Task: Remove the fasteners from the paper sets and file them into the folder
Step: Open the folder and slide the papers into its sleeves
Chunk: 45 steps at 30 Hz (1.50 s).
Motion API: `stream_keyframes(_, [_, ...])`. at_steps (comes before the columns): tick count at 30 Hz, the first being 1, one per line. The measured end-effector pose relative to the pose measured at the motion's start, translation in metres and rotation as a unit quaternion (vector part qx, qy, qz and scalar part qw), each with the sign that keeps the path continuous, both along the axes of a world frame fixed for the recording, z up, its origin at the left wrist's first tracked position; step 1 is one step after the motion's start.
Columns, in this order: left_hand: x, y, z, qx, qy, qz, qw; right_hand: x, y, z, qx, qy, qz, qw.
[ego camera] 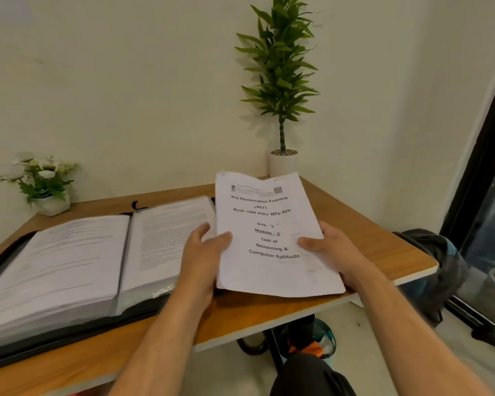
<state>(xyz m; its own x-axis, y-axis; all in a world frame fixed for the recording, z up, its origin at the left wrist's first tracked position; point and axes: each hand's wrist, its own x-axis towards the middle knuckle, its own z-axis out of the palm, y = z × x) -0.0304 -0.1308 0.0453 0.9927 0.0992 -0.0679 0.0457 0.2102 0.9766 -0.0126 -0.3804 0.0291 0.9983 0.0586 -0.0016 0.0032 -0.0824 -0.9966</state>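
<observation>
We see both hands clamped on one paper set (pixel 272 235), the left hand (pixel 205 252) pinching its left edge and the right hand (pixel 332 250) its right edge, holding it tilted up above the desk (pixel 363 235) just right of the open, paper-filled folder (pixel 69 281).
</observation>
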Motion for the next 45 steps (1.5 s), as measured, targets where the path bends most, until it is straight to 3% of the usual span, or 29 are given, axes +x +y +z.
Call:
stream_keyframes(3, [0.001,0.038,0.007,-0.042,0.001,-0.001,0.999,0.003,0.041,-0.001,0.089,-0.031,0.008,0.995])
stream_keyframes(6, [-0.003,0.076,0.008,-0.067,-0.013,-0.018,0.998,0.007,0.084,-0.004,0.105,-0.057,-0.027,0.992])
stream_keyframes(12, [-0.008,0.125,-0.007,-0.294,-0.035,-0.004,0.955,0.002,0.153,-0.015,0.040,-0.097,0.002,0.994])
stream_keyframes(14, [-0.010,0.130,-0.014,-0.312,-0.063,0.013,0.948,0.002,0.158,-0.019,-0.016,-0.110,0.006,0.994])
stream_keyframes(18, [-0.019,0.121,-0.007,-0.224,-0.093,0.000,0.970,0.006,0.158,-0.022,-0.071,-0.123,0.011,0.990])
stream_keyframes(22, [-0.021,0.124,-0.014,-0.205,-0.097,0.002,0.974,0.007,0.166,-0.025,-0.092,-0.113,0.028,0.989])
stream_keyframes(27, [-0.029,0.118,-0.019,0.058,-0.156,0.002,0.986,0.001,0.172,-0.027,-0.120,-0.113,0.048,0.985])
stream_keyframes(30, [-0.027,0.115,-0.027,0.084,-0.133,-0.008,0.988,-0.008,0.177,-0.020,-0.139,-0.132,0.073,0.979])
stream_keyframes(36, [-0.022,0.114,-0.030,0.094,-0.138,0.011,0.986,-0.027,0.179,0.000,-0.081,-0.102,0.124,0.984])
stream_keyframes(38, [-0.024,0.111,-0.029,0.126,-0.134,0.018,0.983,-0.030,0.180,0.001,-0.086,-0.103,0.143,0.981])
stream_keyframes(42, [-0.019,0.103,-0.034,0.294,-0.121,0.052,0.947,-0.029,0.178,-0.005,-0.079,-0.092,0.172,0.978])
stream_keyframes(45, [-0.018,0.097,-0.034,0.332,-0.103,0.071,0.935,-0.024,0.178,-0.009,-0.114,-0.113,0.147,0.976])
